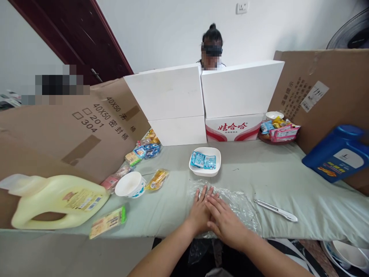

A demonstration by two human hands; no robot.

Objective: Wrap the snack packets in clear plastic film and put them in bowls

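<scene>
My left hand (200, 211) lies flat on a clear plastic sheet or bag (240, 202) near the table's front edge, fingers stretched forward. Partly over its back rests my right hand (226, 221), its fingers also extended. Neither hand holds anything. Just beyond the fingertips stands a white square bowl (205, 172) with blue-and-white packets (203, 160) in it. To the right of the plastic lies a pair of tongs (275, 210) with a white handle. A yellow snack packet (157, 180) and a white paper bowl (131, 184) are off to the left.
A pale-yellow jug (62, 202) lies at the left beside a green-and-yellow packet (108, 222). White boxes (175, 96) wall off the back; cardboard sheets (115, 123) flank the sides. At right are a blue bottle (337, 154) and a heap of snack packets (284, 132). A person (212, 46) sits behind the boxes.
</scene>
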